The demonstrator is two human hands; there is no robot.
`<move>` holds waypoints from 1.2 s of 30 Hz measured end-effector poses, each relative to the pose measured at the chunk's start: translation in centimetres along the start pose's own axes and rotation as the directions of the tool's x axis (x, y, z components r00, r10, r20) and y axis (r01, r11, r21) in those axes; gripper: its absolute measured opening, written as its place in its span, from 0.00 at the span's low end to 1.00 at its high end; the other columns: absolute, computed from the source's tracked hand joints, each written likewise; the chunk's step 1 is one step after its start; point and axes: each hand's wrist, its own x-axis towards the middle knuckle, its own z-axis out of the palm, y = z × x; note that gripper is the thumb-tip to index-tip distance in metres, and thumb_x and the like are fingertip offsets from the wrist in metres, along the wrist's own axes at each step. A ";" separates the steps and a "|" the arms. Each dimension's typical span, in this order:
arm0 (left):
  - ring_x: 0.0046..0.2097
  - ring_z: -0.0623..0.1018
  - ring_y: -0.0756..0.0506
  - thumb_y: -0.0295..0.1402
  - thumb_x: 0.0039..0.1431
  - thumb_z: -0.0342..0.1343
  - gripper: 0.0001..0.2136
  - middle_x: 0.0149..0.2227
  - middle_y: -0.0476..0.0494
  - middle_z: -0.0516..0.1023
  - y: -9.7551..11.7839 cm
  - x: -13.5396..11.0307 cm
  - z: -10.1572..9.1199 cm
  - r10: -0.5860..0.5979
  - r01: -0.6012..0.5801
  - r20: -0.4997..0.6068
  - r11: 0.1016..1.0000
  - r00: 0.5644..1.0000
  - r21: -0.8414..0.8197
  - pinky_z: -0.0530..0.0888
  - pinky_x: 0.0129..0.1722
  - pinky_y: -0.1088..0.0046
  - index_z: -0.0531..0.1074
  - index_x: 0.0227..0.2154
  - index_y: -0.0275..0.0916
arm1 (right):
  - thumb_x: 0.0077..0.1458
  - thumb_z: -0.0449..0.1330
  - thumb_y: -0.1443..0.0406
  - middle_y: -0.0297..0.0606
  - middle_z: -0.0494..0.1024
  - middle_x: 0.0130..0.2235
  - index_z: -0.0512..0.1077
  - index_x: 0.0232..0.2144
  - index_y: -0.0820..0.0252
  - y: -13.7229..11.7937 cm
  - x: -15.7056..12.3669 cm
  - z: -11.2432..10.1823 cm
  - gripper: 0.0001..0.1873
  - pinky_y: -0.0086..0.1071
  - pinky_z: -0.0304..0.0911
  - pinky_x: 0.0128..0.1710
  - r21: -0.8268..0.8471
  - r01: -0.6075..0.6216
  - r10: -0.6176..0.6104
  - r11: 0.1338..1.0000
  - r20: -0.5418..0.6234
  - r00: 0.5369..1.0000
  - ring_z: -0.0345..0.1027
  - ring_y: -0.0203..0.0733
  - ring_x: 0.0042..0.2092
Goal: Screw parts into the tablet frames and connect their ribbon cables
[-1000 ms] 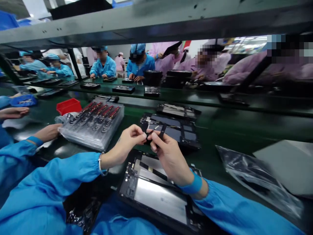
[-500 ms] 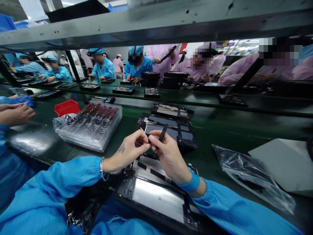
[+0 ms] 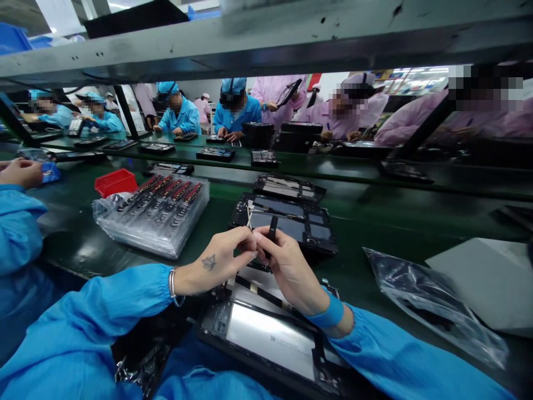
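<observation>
In the head view, we have an opened tablet lying tilted in front of us on the green bench, its silver panel and black ribbons showing. We work above its far edge. Our left hand has its thumb and fingers bent in close together; a thin pale strip rises just beyond them, but we cannot tell whether they grip it. Our right hand is clamped on a narrow dark strip, which stands up between the fingers, and its thumb and forefinger meet near the left fingertips.

Beyond the tablet lie a second opened tablet and, farther off, a third one. To the tablet's left, past its far edge, sits a stack of clear plastic trays; the top tray carries rows of red-and-black small parts. Farther left and beyond is a red bin, whose inside is hidden from us. Well left of the tablet, a co-worker's hands are just beside a blue container, its contents too small to tell.

Right of the tablet, a clear plastic bag holds something dark that we cannot identify, and a grey block is beside the bag.
</observation>
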 end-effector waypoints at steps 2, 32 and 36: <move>0.36 0.74 0.51 0.25 0.63 0.54 0.03 0.34 0.50 0.74 -0.1 -0.2 -0.1 0.030 -0.030 0.003 0.999 1.000 0.046 0.70 0.37 0.75 0.67 0.34 0.39 | 0.50 0.68 0.52 0.30 0.67 0.27 0.73 0.31 0.59 0.0 0.0 0.0 0.16 0.30 0.50 0.26 -0.025 0.019 -0.019 0.999 0.006 1.000 0.53 0.33 0.27; 0.31 0.72 0.51 0.26 0.67 0.48 0.08 0.29 0.50 0.72 4.7 -7.6 -7.0 0.178 -0.084 -0.021 0.564 0.984 0.821 0.65 0.31 0.74 0.68 0.31 0.38 | 0.59 0.61 0.62 0.33 0.77 0.26 0.76 0.31 0.58 -1.1 -3.2 0.4 0.07 0.29 0.60 0.27 -0.560 0.370 -0.264 0.741 0.264 0.928 0.67 0.36 0.27; 0.27 0.70 0.51 0.32 0.64 0.51 0.06 0.27 0.52 0.72 4.4 -18.2 -12.0 -0.505 0.486 -0.233 0.454 0.831 0.747 0.61 0.28 0.74 0.69 0.31 0.39 | 0.55 0.65 0.60 0.34 0.78 0.27 0.76 0.29 0.59 -0.5 -3.1 0.4 0.08 0.28 0.62 0.28 -0.491 0.171 -0.052 0.854 0.247 0.968 0.68 0.36 0.28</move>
